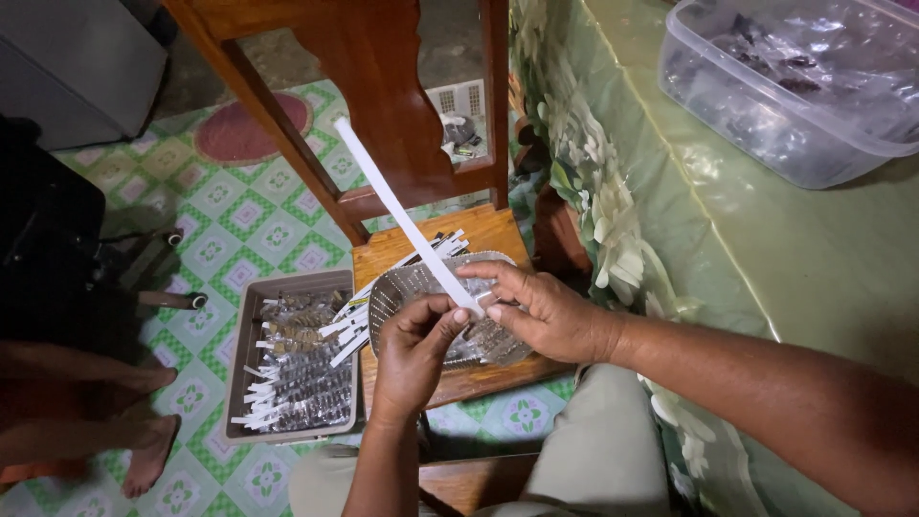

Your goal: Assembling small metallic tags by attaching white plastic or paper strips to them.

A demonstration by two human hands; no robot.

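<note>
Two hands pinch one white strip [407, 225]; left grip [414, 349] and right grip [541, 311] closed on its lower end.

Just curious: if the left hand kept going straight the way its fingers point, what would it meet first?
Probably the right hand: the left hand points up-right along the white strip both pinch, over the basket. Depth is unclear.

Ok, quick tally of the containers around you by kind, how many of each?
Round perforated metal basket on the wooden chair seat: 1
Rectangular grey tray of wrapped pieces on the patterned floor: 1
Clear plastic tub on the green tablecloth: 1
Total: 3
</note>
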